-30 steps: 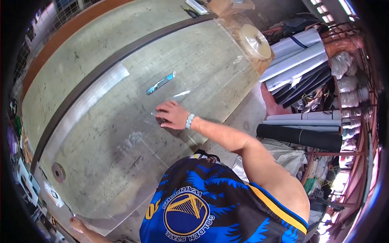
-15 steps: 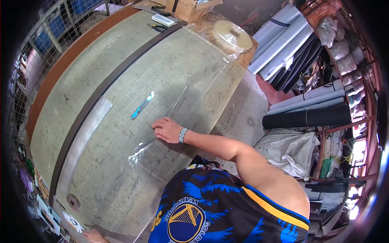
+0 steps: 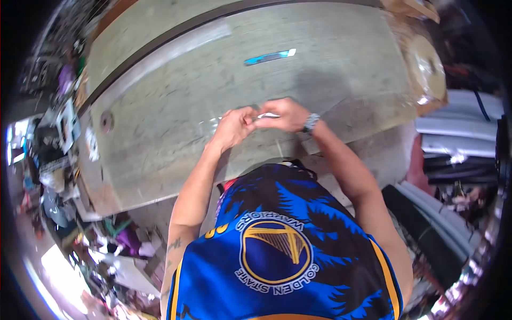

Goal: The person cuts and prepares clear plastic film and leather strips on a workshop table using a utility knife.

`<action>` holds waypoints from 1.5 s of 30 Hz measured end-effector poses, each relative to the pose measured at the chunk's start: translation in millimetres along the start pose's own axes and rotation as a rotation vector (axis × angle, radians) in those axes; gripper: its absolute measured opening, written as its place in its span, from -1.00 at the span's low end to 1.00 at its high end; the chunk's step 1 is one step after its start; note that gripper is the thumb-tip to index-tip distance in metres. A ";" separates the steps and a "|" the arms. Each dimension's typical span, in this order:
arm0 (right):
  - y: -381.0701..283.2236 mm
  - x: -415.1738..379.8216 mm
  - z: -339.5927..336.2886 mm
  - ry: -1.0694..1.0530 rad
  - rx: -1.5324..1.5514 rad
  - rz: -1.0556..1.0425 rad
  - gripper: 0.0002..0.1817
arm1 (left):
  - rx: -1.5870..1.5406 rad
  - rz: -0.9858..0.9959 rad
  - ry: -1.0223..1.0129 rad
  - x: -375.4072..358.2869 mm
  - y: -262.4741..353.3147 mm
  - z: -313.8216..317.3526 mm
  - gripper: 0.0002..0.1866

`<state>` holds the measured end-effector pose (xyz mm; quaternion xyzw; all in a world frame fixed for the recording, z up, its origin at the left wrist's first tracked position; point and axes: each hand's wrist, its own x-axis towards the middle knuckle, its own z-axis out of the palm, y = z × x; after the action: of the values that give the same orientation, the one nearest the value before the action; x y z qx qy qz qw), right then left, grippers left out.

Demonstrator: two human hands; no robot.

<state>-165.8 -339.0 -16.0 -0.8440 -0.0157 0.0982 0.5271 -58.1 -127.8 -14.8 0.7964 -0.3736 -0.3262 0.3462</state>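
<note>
Left hand (image 3: 233, 128) is now joining silver-banded right hand (image 3: 288, 116) at twelve o'clock, suggesting two-handed work. Both are half-curling, contents unclear.

Your single view looks out from your head, forward and steeply down, through a wide lens with dark curved edges, your jersey (image 3: 274, 250) nearest below it, your left hand (image 3: 233, 128) and right hand (image 3: 289, 115) farther off around mid-frame, and the worktable (image 3: 176, 101) curving across the upper half beyond.
</note>
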 end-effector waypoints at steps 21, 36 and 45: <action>-40.5 60.4 66.2 -0.190 0.020 -0.072 -0.56 | -0.006 -0.175 0.047 -112.2 -12.0 -104.6 -0.32; -82.6 77.9 77.0 -0.121 -0.137 0.278 -0.86 | -0.269 -0.054 -0.295 -152.4 -145.6 -165.3 -0.47; -120.3 80.2 87.2 -0.360 0.243 0.325 -0.89 | 0.134 0.434 0.311 -136.5 -83.5 -144.8 -0.23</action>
<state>-93.8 -197.8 42.4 -0.7350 0.0383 0.3312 0.5904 16.0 69.0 33.6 0.7593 -0.4987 -0.0925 0.4077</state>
